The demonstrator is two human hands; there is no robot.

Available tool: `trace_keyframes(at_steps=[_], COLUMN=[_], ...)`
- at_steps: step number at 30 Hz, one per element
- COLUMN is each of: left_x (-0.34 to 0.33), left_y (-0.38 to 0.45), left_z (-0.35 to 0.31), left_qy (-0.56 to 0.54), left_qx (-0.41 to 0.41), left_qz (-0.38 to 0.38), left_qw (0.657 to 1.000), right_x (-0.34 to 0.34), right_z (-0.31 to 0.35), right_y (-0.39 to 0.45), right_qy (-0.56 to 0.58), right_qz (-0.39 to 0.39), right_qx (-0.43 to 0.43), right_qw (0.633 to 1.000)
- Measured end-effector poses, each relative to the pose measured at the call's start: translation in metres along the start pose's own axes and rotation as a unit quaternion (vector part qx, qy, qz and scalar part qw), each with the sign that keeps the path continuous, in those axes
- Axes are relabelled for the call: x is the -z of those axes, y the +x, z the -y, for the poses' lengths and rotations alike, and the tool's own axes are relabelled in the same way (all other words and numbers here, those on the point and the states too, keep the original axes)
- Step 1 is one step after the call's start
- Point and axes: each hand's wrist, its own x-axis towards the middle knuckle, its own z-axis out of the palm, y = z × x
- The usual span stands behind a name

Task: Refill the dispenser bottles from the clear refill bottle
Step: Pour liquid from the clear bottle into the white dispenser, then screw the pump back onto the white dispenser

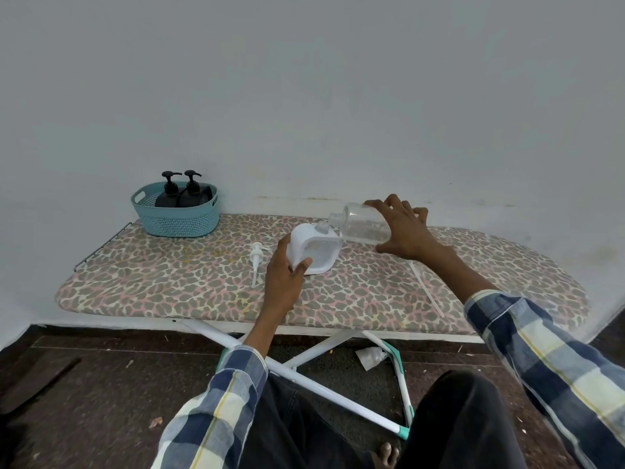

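While the right hand (pixel 402 231) tips the clear bottle (pixel 363 224) with fingers spread round its base end, the left hand (pixel 287 275) grips the white dispenser (pixel 314 247) on the ironing board (pixel 169 286), thumb and fingers curled round its near side. The bottle lies almost level, long axis left-right, its open mouth pointing left just above the dispenser's neck. Little liquid shows inside (hard to judge), so this pour looks nearly done. The white pump (pixel 256 262) lies loose and must go back; two black dispensers (pixel 182 192) wait capped in the basket (pixel 176 218), possibly unfilled.

Head-worn view, forward and down.
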Motion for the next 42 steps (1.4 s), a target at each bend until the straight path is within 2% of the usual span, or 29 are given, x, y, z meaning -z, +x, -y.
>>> trace_keyframes(at_steps=[5, 11, 17, 23, 31, 36, 38, 40, 42], left_x=[-0.002, -0.003, -0.004, -0.006, -0.009, -0.008, -0.008, -0.009, -0.009], left_y=[0.0, 0.0, 0.001, 0.003, 0.005, 0.004, 0.003, 0.002, 0.002], left_z=[0.0, 0.002, 0.004, 0.007, 0.01, 0.01, 0.009, 0.008, 0.007], left_qy=[0.005, 0.026, 0.044, 0.063, 0.077, 0.073, 0.075, 0.075, 0.073], left_qx=[0.0, -0.002, -0.002, 0.002, -0.011, -0.01, -0.012, -0.016, -0.015], left_qz=[-0.01, -0.015, -0.017, -0.022, -0.034, -0.033, -0.036, -0.04, -0.044], left_qw=[1.0, 1.0, 0.999, 0.998, 0.996, 0.997, 0.996, 0.996, 0.996], right_x=[-0.021, -0.039, -0.048, -0.065, -0.074, -0.088, -0.096, -0.101, -0.101], right_z=[-0.003, 0.0, 0.005, 0.003, 0.007, 0.017, 0.027, 0.038, 0.05], right_y=[-0.006, -0.009, -0.005, -0.008, -0.016, -0.031, -0.044, -0.056, -0.062], right_qy=[0.027, 0.173, 0.352, 0.432, 0.434, 0.407, 0.382, 0.344, 0.309], right_qz=[-0.002, -0.046, -0.112, -0.131, -0.127, -0.106, -0.135, -0.208, -0.276], right_qx=[-0.032, -0.087, -0.152, -0.197, -0.195, -0.256, -0.28, -0.288, -0.258], right_qw=[0.999, 0.98, 0.917, 0.87, 0.87, 0.87, 0.87, 0.869, 0.873])
